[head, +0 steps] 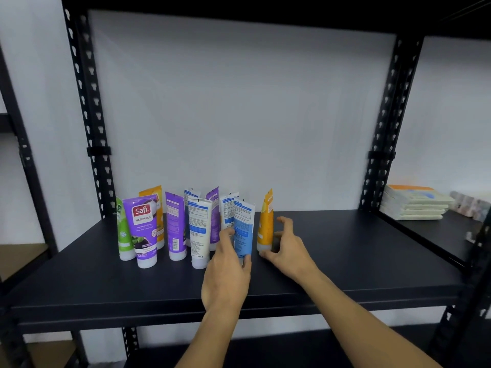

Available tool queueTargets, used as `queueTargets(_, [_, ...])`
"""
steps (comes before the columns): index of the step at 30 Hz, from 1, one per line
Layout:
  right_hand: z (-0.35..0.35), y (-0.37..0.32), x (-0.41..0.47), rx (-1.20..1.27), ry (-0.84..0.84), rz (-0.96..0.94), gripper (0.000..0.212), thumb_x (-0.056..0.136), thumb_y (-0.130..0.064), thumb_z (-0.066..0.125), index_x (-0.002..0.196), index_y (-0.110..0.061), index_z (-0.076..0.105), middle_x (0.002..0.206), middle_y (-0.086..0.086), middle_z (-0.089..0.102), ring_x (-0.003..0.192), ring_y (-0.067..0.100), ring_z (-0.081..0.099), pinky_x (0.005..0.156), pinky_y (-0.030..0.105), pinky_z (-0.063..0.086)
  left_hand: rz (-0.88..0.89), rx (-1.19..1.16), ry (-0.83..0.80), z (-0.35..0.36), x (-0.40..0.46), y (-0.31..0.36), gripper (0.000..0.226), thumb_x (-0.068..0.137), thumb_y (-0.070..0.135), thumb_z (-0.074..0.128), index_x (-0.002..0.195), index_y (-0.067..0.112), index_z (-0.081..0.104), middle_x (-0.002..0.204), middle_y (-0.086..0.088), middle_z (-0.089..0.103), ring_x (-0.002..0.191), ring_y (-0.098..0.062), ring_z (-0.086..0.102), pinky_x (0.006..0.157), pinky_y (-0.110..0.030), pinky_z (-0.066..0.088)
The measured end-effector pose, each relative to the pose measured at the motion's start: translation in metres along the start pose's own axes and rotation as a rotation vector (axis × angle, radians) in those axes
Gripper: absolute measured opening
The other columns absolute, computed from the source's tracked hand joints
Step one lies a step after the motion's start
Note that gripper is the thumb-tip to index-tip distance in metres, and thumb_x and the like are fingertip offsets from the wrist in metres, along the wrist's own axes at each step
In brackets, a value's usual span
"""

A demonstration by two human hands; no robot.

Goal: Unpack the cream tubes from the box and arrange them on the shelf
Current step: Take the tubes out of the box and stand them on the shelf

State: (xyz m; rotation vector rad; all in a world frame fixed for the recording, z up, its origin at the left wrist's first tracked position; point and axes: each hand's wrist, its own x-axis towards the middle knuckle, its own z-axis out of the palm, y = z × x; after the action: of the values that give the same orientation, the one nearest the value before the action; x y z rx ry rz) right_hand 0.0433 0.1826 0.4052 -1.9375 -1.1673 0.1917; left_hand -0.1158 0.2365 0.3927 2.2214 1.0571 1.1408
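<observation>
Upright on the shelf [332,256], a blue tube [243,229] is pinched by the left hand [225,277]; the right hand [289,248] is spread beside an orange tube [265,224].

The purple tube [143,229] at the front left of the shelf carried a red badge reading "Safi", with "NATURALS" printed in white below it. The white tube [199,232] with blue panels showed "100 g" near its cap. The smaller print on these and on the other tubes was too blurred to read
</observation>
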Motion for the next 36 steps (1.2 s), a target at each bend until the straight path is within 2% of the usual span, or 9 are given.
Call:
queueTargets(2, [0.000, 0.002, -0.005, -0.121, 0.006, 0.060, 0.092, 0.083, -0.045, 0.074, 0.151, -0.021, 0.018, 0.147, 0.008, 0.044, 0.137, 0.025, 0.042, 0.108, 0.040, 0.041, -0.012, -0.004, -0.017, -0.001, 0.000, 0.000, 0.064, 0.090, 0.028, 0.068, 0.135, 0.032, 0.022, 0.138, 0.001, 0.052, 0.118, -0.014, 0.059, 0.086, -0.035, 0.058])
queueTargets(6, [-0.002, 0.000, -0.022, -0.500, -0.085, 0.140, 0.091, 0.092, -0.068, 0.042, 0.157, -0.011, 0.016, 0.164, 0.010, 0.018, 0.152, 0.027, 0.013, 0.123, 0.045, 0.014, -0.040, 0.101, -0.048, -0.009, -0.003, 0.003, 0.055, 0.092, 0.038, 0.064, 0.135, 0.023, 0.034, 0.133, 0.000, 0.053, 0.120, -0.015, 0.054, 0.092, -0.034, 0.054])
queueTargets(12, [-0.009, -0.006, -0.049, -0.653, -0.229, 0.166, 0.084, 0.097, -0.067, 0.020, 0.159, -0.013, 0.005, 0.167, 0.006, 0.000, 0.153, 0.024, -0.002, 0.123, 0.046, 0.001, 0.039, 0.432, -0.138, -0.016, -0.024, 0.006, 0.048, 0.099, 0.046, 0.042, 0.137, 0.018, 0.043, 0.135, 0.001, 0.053, 0.124, -0.014, 0.049, 0.105, -0.030, 0.040])
queueTargets(15, [-0.012, -0.007, -0.065, -0.682, -0.242, 0.140, 0.078, 0.099, -0.063, 0.017, 0.159, -0.015, 0.004, 0.167, 0.004, -0.001, 0.153, 0.024, -0.003, 0.123, 0.047, 0.001, 0.052, 0.571, -0.271, -0.021, -0.032, 0.005, 0.061, 0.102, 0.050, 0.025, 0.151, 0.014, 0.031, 0.156, -0.004, 0.035, 0.146, -0.020, 0.028, 0.120, -0.037, 0.021])
queueTargets(18, [-0.016, -0.009, -0.080, -0.688, -0.241, 0.107, 0.074, 0.101, -0.060, 0.015, 0.159, -0.016, 0.005, 0.167, 0.004, 0.000, 0.153, 0.025, -0.002, 0.123, 0.047, 0.001, 0.063, 0.622, -0.364, -0.029, -0.038, 0.002, 0.067, 0.102, 0.054, 0.013, 0.156, 0.015, 0.020, 0.163, -0.004, 0.020, 0.151, -0.022, 0.013, 0.123, -0.041, 0.011])
queueTargets(25, [-0.012, -0.008, -0.127, -0.683, -0.160, -0.005, 0.075, 0.099, -0.063, 0.016, 0.159, -0.019, 0.005, 0.167, 0.002, -0.001, 0.153, 0.025, -0.006, 0.123, 0.046, -0.003, 0.229, 0.633, -0.342, -0.045, -0.064, -0.015, 0.067, 0.102, 0.054, 0.010, 0.157, 0.016, 0.016, 0.164, -0.004, 0.017, 0.151, -0.020, 0.010, 0.124, -0.038, 0.007])
queueTargets(29, [-0.002, -0.001, -0.155, -0.659, -0.050, -0.082, 0.090, 0.084, -0.072, 0.000, 0.159, -0.022, 0.003, 0.167, 0.000, -0.004, 0.152, 0.022, -0.012, 0.122, 0.045, -0.007, 0.307, 0.659, -0.283, -0.054, -0.081, -0.024, 0.082, 0.090, 0.057, -0.001, 0.155, 0.013, 0.024, 0.161, -0.007, 0.026, 0.150, -0.025, 0.019, 0.122, -0.041, 0.010])
queueTargets(32, [0.012, 0.001, -0.175, -0.571, 0.030, -0.101, 0.081, 0.093, -0.066, 0.018, 0.159, -0.022, 0.000, 0.166, 0.001, -0.012, 0.151, 0.022, -0.019, 0.121, 0.043, -0.008, 0.341, 0.626, -0.229, -0.055, -0.097, -0.033, 0.074, 0.094, 0.053, 0.013, 0.154, 0.011, 0.026, 0.160, -0.010, 0.028, 0.149, -0.027, 0.021, 0.122, -0.044, 0.013])
queueTargets(36, [0.040, 0.006, -0.214, -0.438, 0.012, -0.112, 0.075, 0.100, -0.055, 0.035, 0.159, -0.026, -0.001, 0.164, -0.002, -0.018, 0.150, 0.019, -0.020, 0.121, 0.039, -0.008, 0.323, 0.495, -0.233, -0.057, -0.129, -0.048, 0.063, 0.099, 0.046, 0.022, 0.156, 0.021, 0.010, 0.165, -0.002, 0.000, 0.152, -0.019, -0.003, 0.123, -0.042, 0.007])
